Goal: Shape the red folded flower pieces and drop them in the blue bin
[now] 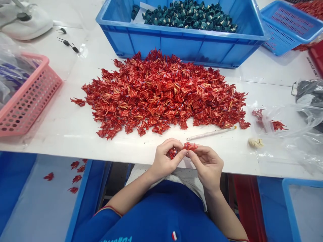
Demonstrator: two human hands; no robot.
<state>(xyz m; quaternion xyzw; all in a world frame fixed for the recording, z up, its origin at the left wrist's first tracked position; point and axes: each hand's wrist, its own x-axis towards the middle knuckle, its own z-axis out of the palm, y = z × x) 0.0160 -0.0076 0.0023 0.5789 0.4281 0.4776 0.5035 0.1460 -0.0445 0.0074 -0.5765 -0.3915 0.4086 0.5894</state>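
Just on the person's side of the heap of red pieces (164, 90), the two hands meet near the table's edge, thumb tips close together. Between them is one small red piece (190, 146), probably held from both sides to steady something so little and many-pointed. The left hand (165, 158) has its thumb and forefinger closed on it, with no clear gap at the tips; more red shows in the hollow of its curled fingers (a second piece, it seems, perhaps kept there to be handy). The right hand (209, 164) also pinches with thumb and forefinger, its other fingers loosely bent; how firmly it grips, I cannot tell.

Between the heap and the right hand lies a thin pale rod (212, 133), within easy reach. Right of the heap are a cream-coloured lump (255, 143) and some clear plastic (297, 117). Behind the heap stands a blue bin (176, 43) of dark green pieces (189, 15), likely set back to leave the nearer space for the red ones. Left of the heap is a pink basket (32, 97); below and to the left, a few loose red pieces (48, 176) lie in a blue-rimmed tray (78, 205).
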